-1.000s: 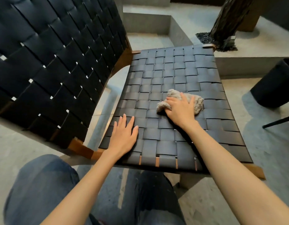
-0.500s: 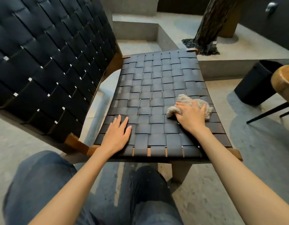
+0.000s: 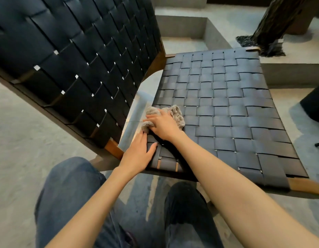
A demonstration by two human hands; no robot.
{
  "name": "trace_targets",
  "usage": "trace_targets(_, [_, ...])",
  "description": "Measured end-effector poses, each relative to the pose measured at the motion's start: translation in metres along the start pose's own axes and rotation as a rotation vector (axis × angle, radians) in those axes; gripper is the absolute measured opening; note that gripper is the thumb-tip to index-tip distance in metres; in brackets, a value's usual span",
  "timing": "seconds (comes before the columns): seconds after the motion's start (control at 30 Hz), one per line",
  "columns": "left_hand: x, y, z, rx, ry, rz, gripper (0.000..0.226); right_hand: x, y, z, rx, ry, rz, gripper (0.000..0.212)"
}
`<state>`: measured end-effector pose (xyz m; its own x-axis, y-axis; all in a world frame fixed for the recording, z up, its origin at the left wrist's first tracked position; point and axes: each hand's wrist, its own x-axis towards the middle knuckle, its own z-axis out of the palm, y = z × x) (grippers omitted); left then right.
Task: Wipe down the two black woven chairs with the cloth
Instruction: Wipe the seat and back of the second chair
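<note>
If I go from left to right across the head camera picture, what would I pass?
First the black woven chair back → left hand → grey cloth → woven seat → black container at the right edge. The right hand overlaps the cloth, so I skip it.

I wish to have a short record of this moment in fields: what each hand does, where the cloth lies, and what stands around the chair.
left hand: rests flat on the near corner of the woven seat
right hand: presses the grey cloth onto the seat
cloth place: seat edge beside the woven backrest
surroundings: tree trunk, concrete floor
</note>
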<state>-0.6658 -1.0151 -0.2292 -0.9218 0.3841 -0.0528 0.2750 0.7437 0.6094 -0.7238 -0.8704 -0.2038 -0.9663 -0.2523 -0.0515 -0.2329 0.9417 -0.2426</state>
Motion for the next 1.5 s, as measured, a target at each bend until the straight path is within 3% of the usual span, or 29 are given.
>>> trace_targets(0.27, [-0.018,0.007,0.002,-0.122,0.117,-0.023,0.06,-0.037,-0.009,-0.005,0.056,-0.039,-0.035,0.04])
trace_targets(0.4, [-0.017,0.019,0.004,-0.09,0.026,-0.024,0.064,-0.056,-0.001,-0.018,-0.087,-0.078,0.015,0.042])
trace_targets(0.6, [-0.002,0.067,0.024,0.176,-0.121,0.065,0.053,-0.122,0.056,-0.051,-0.16,-0.044,0.284,0.042])
trace_targets(0.77, [0.003,0.118,0.048,0.105,-0.168,0.239,0.047,-0.19,0.101,-0.081,-0.204,0.09,0.532,0.039])
trace_targets(0.93, [0.0,0.135,0.054,0.06,-0.146,0.272,0.046,-0.235,0.114,-0.096,-0.119,0.239,0.702,0.038])
trace_targets(1.07, [-0.008,0.11,0.043,0.024,-0.115,0.236,0.046,-0.248,0.098,-0.088,-0.151,0.291,0.598,0.035])
trace_targets(1.3, [-0.024,0.057,0.012,0.029,-0.043,0.109,0.048,-0.196,0.047,-0.067,-0.122,0.082,0.294,0.036])
trace_targets(1.5, [-0.035,0.023,-0.002,0.029,-0.047,0.009,0.052,-0.124,-0.006,-0.037,-0.06,-0.023,0.138,0.042])
